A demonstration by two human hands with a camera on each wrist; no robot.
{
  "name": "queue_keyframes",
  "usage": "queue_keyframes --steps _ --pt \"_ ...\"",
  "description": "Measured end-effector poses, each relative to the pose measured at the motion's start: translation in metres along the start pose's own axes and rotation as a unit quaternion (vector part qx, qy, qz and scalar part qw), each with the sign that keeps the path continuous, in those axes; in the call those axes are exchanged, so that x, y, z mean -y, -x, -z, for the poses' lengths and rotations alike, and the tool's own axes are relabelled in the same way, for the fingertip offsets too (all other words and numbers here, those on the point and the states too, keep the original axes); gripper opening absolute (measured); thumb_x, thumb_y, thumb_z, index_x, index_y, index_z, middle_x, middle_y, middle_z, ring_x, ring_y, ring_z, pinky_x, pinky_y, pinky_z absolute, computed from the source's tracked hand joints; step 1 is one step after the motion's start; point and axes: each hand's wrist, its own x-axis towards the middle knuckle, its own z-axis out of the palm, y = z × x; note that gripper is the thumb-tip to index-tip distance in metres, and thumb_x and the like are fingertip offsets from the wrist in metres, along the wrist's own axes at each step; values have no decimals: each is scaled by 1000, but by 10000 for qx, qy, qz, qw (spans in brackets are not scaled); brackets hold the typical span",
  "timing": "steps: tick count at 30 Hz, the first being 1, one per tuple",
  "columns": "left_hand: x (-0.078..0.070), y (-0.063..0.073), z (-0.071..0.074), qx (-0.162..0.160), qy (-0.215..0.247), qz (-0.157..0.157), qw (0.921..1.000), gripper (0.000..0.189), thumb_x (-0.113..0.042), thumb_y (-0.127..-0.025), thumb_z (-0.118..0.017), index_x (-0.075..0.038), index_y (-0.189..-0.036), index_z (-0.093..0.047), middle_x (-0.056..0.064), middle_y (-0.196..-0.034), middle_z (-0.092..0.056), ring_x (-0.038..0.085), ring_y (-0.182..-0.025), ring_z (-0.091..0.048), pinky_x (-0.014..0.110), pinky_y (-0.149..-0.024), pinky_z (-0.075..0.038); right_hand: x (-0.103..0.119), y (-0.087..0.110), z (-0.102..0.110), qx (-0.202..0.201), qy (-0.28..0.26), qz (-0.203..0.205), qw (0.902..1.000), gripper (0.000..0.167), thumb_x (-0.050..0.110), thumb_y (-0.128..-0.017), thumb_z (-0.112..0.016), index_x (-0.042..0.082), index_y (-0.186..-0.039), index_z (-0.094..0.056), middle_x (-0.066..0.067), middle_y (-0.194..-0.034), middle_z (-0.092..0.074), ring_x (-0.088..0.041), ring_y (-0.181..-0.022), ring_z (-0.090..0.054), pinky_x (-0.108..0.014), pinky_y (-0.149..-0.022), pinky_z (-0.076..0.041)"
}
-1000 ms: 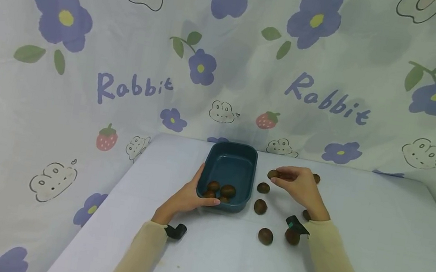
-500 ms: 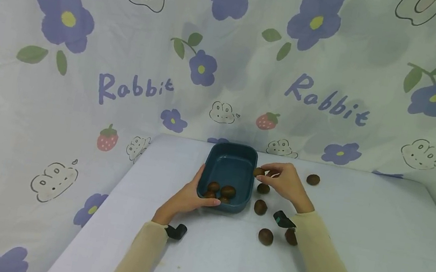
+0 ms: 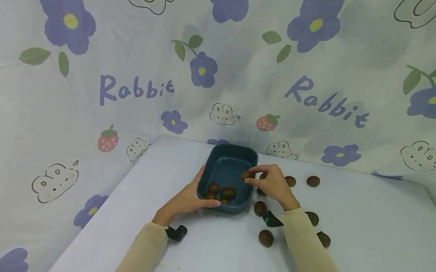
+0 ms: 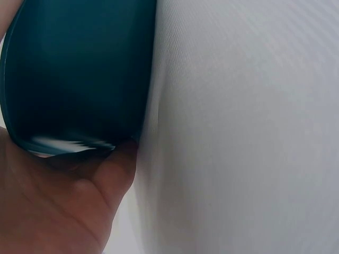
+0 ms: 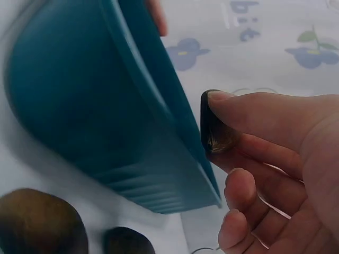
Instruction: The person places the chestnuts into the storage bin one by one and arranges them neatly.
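A teal rectangular tray [image 3: 222, 167] stands on the white table with several brown, egg-shaped fruits that look like kiwis [image 3: 228, 193] at its near end. My left hand [image 3: 185, 197] grips the tray's near left corner, thumb over the front rim and fingers along the left wall. In the left wrist view, that hand [image 4: 58, 203] presses against the tray wall. My right hand [image 3: 274, 183] pinches one kiwi [image 3: 246, 175] between thumb and fingers, over the tray's right rim. The right wrist view shows this kiwi [image 5: 225, 137] beside the tray's edge, its far side hidden.
Several more kiwis lie on the table to the tray's right, among them one at the front [image 3: 265, 238] and one farther back [image 3: 313, 181]. Some are partly covered by the right hand and wrist. A patterned cloth [image 3: 229, 62] hangs behind the table.
My right hand has carried the pinched kiwi leftward, from beside the tray to over its right rim. Kiwis once behind the right arm now show. My left hand stays on the tray.
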Motion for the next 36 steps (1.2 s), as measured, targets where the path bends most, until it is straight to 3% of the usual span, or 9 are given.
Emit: queue_keyframes --steps 11,16,20,36 --pt "0 0 -1 47 162 -35 9999 134 -63 -74 -86 -37 -166 9 7 -174 -19 36 -156 -32 65 -123 -30 -1 -7 -17 275 223 -142 9993 34 21 -86 -86 4 -114 -78 -12 -105 -76 -17 -74 -54 -28 -64 -46" --pt "0 -1 -1 70 125 -74 9999 135 -63 -74 -86 -34 -166 9 9 -174 -20 36 -155 -33 64 -123 -31 -3 -11 -24 374 233 -83 9990 32 19 -86 -85 3 -113 -78 -13 -111 -77 -27 -96 -67 -40 -86 -56" --pt "-1 0 0 81 134 -128 9998 135 -63 -75 -86 -33 -167 8 9 -173 -22 36 -154 -35 64 -122 -32 -3 -13 -27 424 309 -103 9986 31 19 -86 -85 3 -113 -79 -13 -114 -77 -32 -114 -69 -49 -102 -54" --pt "-3 3 2 30 27 -57 10000 137 -65 -74 -85 -27 -167 8 15 -172 -24 39 -154 -36 65 -121 -34 1 -21 -39 500 850 -443 9941 29 22 -84 -87 7 -109 -80 -8 -115 -78 -27 -115 -68 -48 -98 -57"
